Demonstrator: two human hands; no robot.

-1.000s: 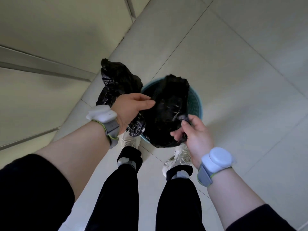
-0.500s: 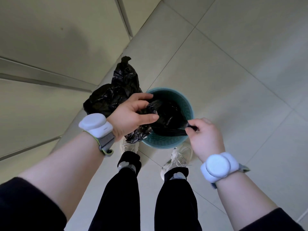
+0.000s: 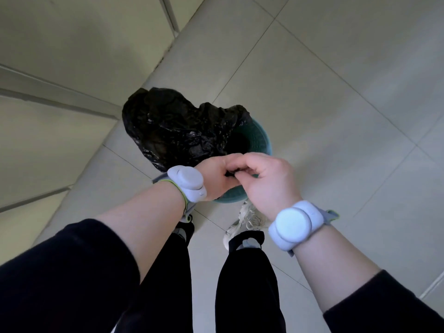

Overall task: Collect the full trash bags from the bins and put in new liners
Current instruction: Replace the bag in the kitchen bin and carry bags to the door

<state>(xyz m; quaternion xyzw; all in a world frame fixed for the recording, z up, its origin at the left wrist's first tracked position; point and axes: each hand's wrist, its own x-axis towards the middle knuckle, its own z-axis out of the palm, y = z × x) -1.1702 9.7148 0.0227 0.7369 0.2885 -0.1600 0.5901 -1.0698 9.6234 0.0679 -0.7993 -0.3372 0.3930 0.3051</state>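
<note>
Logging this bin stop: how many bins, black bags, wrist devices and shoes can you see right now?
Teal bin: 1
Black plastic bag, one bunched mass, further bags not separable: 1
White wrist devices: 2
White shoe, other hidden: 1
Total: 5

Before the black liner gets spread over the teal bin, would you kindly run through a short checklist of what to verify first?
1. Left hand has a grip on the black plastic: ok, its fingers curl round a dark fold.
2. Right hand pinches the same fold: ok.
3. Black bag is opened out: not ok, it is a crumpled mass.
4. Bag sits over the teal bin: not ok, most of it hangs to the bin's left, covering only part of the rim.
5. Bin interior is empty: cannot tell, it is dark and partly hidden.
6. Feet clear of the bin: cannot tell, the white shoe is close to it.
</note>
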